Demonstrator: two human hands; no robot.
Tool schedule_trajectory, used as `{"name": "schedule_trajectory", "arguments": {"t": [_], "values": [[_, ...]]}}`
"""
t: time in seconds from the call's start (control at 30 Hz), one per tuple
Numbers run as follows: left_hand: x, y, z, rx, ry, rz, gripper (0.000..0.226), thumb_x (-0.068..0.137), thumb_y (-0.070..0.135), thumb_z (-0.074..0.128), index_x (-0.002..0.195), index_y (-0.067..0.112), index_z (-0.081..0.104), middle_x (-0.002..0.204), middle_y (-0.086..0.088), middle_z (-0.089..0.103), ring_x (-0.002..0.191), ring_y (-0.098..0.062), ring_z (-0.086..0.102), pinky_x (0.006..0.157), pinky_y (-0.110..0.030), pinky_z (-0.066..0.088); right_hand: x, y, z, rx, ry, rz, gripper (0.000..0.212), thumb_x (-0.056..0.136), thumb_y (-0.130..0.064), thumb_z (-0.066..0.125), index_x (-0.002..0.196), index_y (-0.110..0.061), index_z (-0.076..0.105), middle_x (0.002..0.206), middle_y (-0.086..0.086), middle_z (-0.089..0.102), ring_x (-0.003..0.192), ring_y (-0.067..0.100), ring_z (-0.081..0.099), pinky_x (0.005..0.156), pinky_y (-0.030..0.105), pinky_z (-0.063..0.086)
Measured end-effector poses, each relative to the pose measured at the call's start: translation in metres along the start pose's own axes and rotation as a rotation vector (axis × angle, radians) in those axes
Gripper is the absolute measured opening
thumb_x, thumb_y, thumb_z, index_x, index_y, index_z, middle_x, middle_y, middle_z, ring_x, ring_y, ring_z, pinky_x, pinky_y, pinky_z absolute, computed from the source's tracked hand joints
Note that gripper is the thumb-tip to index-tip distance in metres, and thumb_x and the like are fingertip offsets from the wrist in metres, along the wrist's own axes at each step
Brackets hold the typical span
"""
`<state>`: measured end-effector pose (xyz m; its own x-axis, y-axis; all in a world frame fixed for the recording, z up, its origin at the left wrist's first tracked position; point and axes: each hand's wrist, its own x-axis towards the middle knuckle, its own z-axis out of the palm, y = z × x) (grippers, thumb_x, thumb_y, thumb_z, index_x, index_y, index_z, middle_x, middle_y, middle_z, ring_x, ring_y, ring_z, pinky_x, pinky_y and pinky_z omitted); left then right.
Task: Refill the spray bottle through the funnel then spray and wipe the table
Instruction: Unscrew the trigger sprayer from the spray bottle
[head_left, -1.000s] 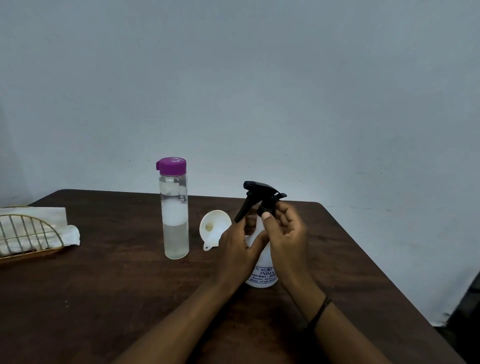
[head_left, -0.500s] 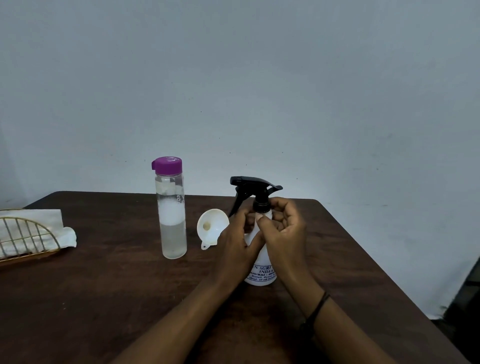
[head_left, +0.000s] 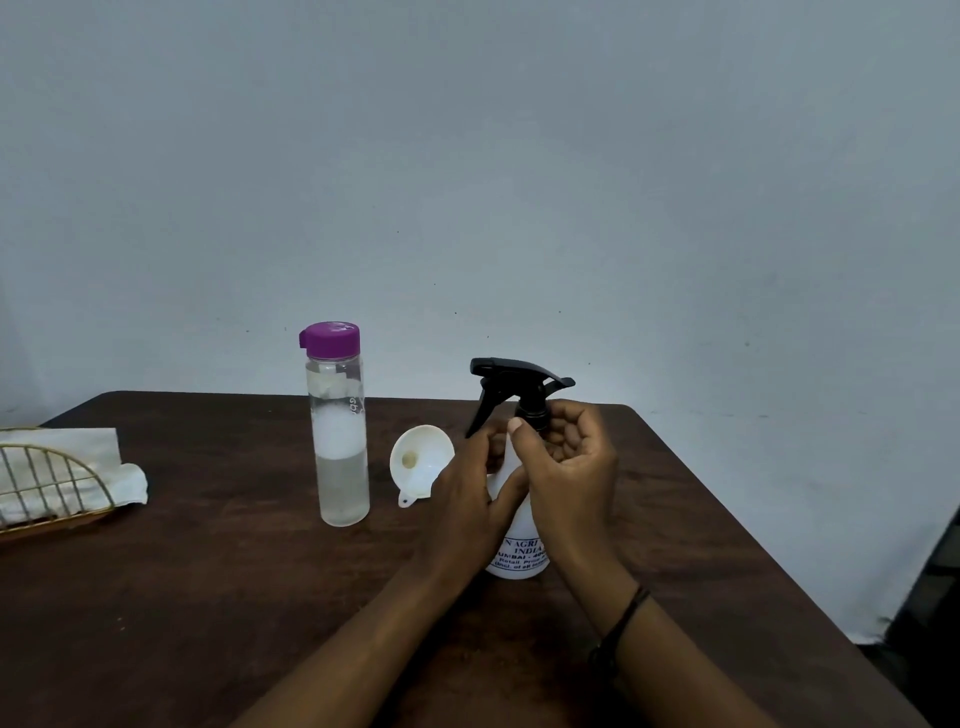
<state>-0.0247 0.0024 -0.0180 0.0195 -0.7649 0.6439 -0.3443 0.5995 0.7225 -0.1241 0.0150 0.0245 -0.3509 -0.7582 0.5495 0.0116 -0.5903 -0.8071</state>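
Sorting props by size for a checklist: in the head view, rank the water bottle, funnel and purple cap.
1. water bottle
2. funnel
3. purple cap, though it looks close to the funnel in size.

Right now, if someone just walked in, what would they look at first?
Probably the two hands in the middle of the dark table: the left hand holds the white spray bottle while the right hand grips the collar under its black trigger top. Next, the tall clear bottle with a purple cap, standing left of a small white funnel.
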Motion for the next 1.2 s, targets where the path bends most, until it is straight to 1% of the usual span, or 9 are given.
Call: {"name": "schedule_trajectory", "arguments": {"t": [0.07,0.13,0.27,0.53,0.6,0.67,0.8,1.0,1.2], "values": [[0.000,-0.002,0.001,-0.018,-0.010,-0.014,0.042,0.086,0.058,0.053,0.121,0.035,0.053,0.111,0.016,0.068,0.106,0.004,0.064,0.085,-0.017,0.053,0.001,-0.002,0.000,0.005,0.000,-0.005,0.020,0.082,-0.009,0.077,0.090,-0.024,0.065,0.081,-0.006,0.074,0.076,0.010,0.071,0.068,0.025,0.056],[0.001,-0.003,0.002,-0.024,-0.010,-0.017,0.048,0.086,0.060,0.052,0.125,0.032,0.053,0.113,0.015,0.068,0.108,0.001,0.064,0.087,-0.019,0.054,0.001,-0.003,0.000,0.023,-0.013,-0.006,0.022,0.083,-0.008,0.075,0.093,-0.025,0.065,0.085,-0.006,0.075,0.081,0.010,0.072,0.070,0.023,0.055],[0.001,-0.002,0.001,-0.031,-0.015,-0.018,0.043,0.088,0.055,0.053,0.126,0.036,0.050,0.113,0.016,0.068,0.108,0.002,0.064,0.086,-0.020,0.054,0.003,-0.006,0.003,-0.002,-0.051,-0.021,0.026,0.087,-0.011,0.072,0.108,-0.025,0.068,0.096,-0.007,0.075,0.090,0.010,0.072,0.076,0.024,0.056],[0.002,-0.009,0.002,-0.020,-0.027,0.005,0.032,0.094,0.043,0.061,0.123,0.033,0.054,0.111,0.016,0.068,0.106,-0.001,0.066,0.086,-0.029,0.058,0.016,-0.024,0.006,-0.077,-0.046,-0.108,0.023,0.088,-0.019,0.072,0.109,-0.025,0.069,0.097,-0.009,0.075,0.089,0.006,0.071,0.077,0.025,0.057],[0.003,-0.009,0.002,-0.013,-0.019,0.013,0.033,0.093,0.048,0.060,0.123,0.035,0.053,0.112,0.017,0.067,0.107,0.000,0.064,0.088,-0.026,0.057,0.021,-0.029,0.006,-0.077,-0.051,-0.124,0.022,0.088,-0.019,0.072,0.106,-0.031,0.067,0.095,-0.009,0.074,0.085,0.009,0.070,0.073,0.025,0.056],[0.003,-0.007,0.002,-0.011,-0.010,0.018,0.036,0.091,0.054,0.058,0.123,0.038,0.053,0.113,0.019,0.066,0.107,0.001,0.063,0.088,-0.024,0.056,0.026,-0.037,0.006,-0.086,-0.034,-0.148,0.020,0.088,-0.020,0.071,0.106,-0.028,0.068,0.093,-0.009,0.073,0.079,0.010,0.068,0.066,0.024,0.055],[0.002,-0.008,0.001,-0.002,-0.024,0.002,0.038,0.092,0.051,0.061,0.126,0.033,0.054,0.115,0.019,0.066,0.109,0.000,0.063,0.088,-0.027,0.056,0.039,-0.061,0.005,-0.074,0.019,-0.211,0.016,0.088,-0.019,0.071,0.103,-0.025,0.068,0.093,-0.010,0.073,0.072,0.004,0.065,0.059,0.016,0.050],[0.003,-0.008,0.000,0.051,-0.057,-0.043,0.042,0.091,0.048,0.064,0.129,0.034,0.051,0.117,0.023,0.061,0.106,0.004,0.060,0.086,-0.018,0.051,0.055,-0.088,-0.001,-0.060,0.060,-0.252,0.015,0.088,-0.023,0.072,0.102,-0.027,0.067,0.097,-0.005,0.074,0.074,0.012,0.063,0.068,0.040,0.058],[0.003,-0.008,0.001,0.052,-0.050,-0.040,0.040,0.089,0.055,0.062,0.125,0.044,0.049,0.114,0.027,0.061,0.107,0.005,0.060,0.086,-0.015,0.051,0.061,-0.104,-0.008,-0.082,0.095,-0.279,0.015,0.088,-0.023,0.071,0.103,-0.024,0.068,0.096,-0.003,0.073,0.077,0.013,0.064,0.072,0.048,0.059]]}}
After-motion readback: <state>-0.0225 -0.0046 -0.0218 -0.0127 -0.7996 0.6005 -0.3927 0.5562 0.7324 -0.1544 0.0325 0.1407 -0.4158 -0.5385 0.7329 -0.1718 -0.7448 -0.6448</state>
